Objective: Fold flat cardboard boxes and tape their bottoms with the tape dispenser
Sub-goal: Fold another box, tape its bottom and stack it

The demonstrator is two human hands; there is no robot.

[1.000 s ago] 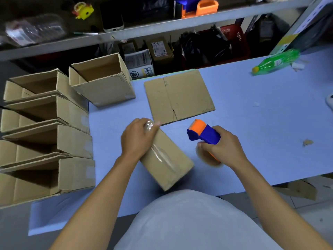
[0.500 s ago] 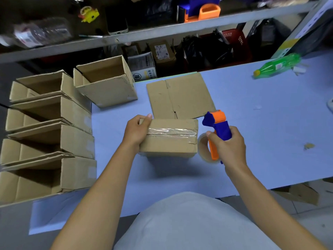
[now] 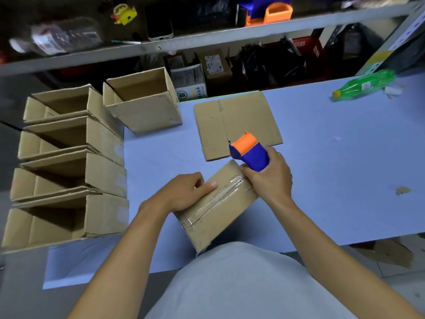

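the light blue table [image 3: 322,180] carries everything here, and your brown cardboard box [image 3: 220,210] sits at its near edge, bottom face up, with 1 corner already out past the edge toward your body. that overhang is the main risk, in my judgement: lean hard on the near end while you press and the box could tip off the table.

a strip of clear tape [image 3: 220,196] runs along the seam of that face, and it looks wrinkled near the far end. if you pull the dispenser away at a slant, the strip may tear ragged or lift off the seam; if the flaps under it are not level, the wrinkles could stay as loose pockets.

your left hand [image 3: 181,194] lies on the left part of the box's upper face, fingers fairly straight and pressing flat toward the tape, gripping nothing. your right hand [image 3: 269,178] is at the far right corner of the box, fingers curled round the blue and orange plastic tape dispenser [image 3: 249,150], which stands just above that corner, where the strip ends. the box lies between your 2 hands.

behind the dispenser lies 1 flat, unfolded cardboard sheet [image 3: 239,120], not yet folded.
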